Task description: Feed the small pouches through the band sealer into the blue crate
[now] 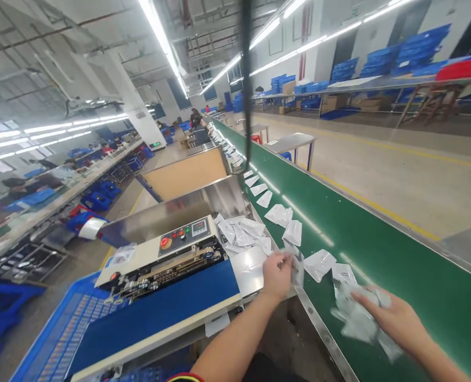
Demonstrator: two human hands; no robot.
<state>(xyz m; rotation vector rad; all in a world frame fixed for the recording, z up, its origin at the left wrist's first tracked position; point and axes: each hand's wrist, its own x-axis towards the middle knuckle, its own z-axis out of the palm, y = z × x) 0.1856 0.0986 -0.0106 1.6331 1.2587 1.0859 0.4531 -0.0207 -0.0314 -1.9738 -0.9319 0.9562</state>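
Note:
My left hand [277,273] is at the near edge of the green conveyor belt, fingers pinched on a blurred white pouch [298,269]. Over the belt on the right, my right hand [400,318] grips a loose bunch of white pouches [357,318], smeared by motion. Between my hands, a flat white pouch [320,264] lies on the green conveyor belt [398,260], and others trail away in a line. Left of my left hand, more white pouches [243,233] are heaped beside the sealing machine [180,244].
The machine's blue belt [159,313] runs left over a blue plastic basket [48,323]. A metal panel [219,196] stands behind the machine. A dark cord [246,79] hangs ahead. Blue trays [422,50] are stacked on far-right tables. People sit along the left-hand line.

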